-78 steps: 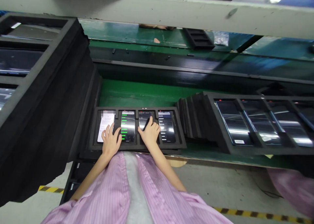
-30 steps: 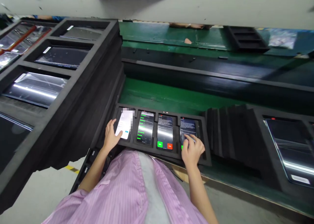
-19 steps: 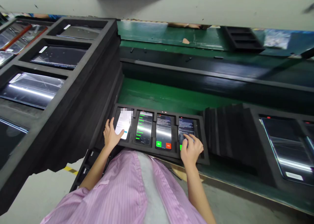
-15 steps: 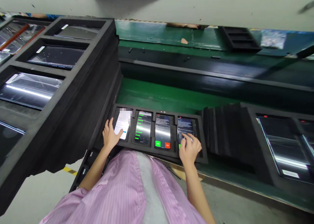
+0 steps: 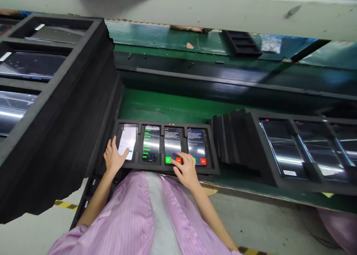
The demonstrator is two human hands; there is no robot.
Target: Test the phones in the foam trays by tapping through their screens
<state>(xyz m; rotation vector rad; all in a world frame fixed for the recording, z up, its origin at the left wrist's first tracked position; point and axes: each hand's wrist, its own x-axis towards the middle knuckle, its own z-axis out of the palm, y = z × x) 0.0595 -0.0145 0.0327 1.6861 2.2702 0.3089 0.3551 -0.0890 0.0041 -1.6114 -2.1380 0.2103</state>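
Observation:
A black foam tray holding a row of lit phones lies on the green bench in front of me. My left hand rests open at the tray's left end, its thumb on the white-screened phone. Beside that sits a phone with green text lines. My right hand is open with fingers spread, its fingertip touching the bottom of the third phone, which shows a green and a red button. The fourth phone also shows green and red buttons.
A tall stack of black foam trays with dark phones towers on the left. Another leaning stack of trays with phones stands on the right. Behind runs a black conveyor rail, with a pale beam overhead.
My right hand has moved left from the fourth phone to the third phone's bottom edge. The fourth phone now shows green and red buttons. My left hand stays on the white-screened phone.

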